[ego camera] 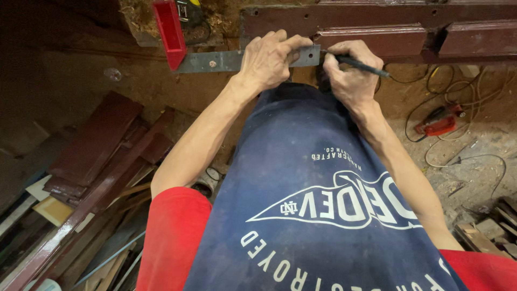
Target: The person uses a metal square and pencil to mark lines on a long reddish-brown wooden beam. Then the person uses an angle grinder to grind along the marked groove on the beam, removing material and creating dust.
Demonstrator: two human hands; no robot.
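Observation:
My left hand [267, 58] presses down on the grey metal blade of a try square [212, 61], whose red stock [170, 33] hangs off at the left. My right hand [350, 73] grips a dark pencil [363, 65] with its tip against the end of the blade. Both hands rest at the edge of a dark red painted wooden piece [377, 24] lying across the top of the view. A blue apron with white print [318, 205] covers my front below the hands.
A pile of dark red boards and wood offcuts [97, 156] lies on the floor at the left. A red power tool [439, 121] with tangled cords sits on the dusty floor at the right. More wood scraps [484, 229] lie at the lower right.

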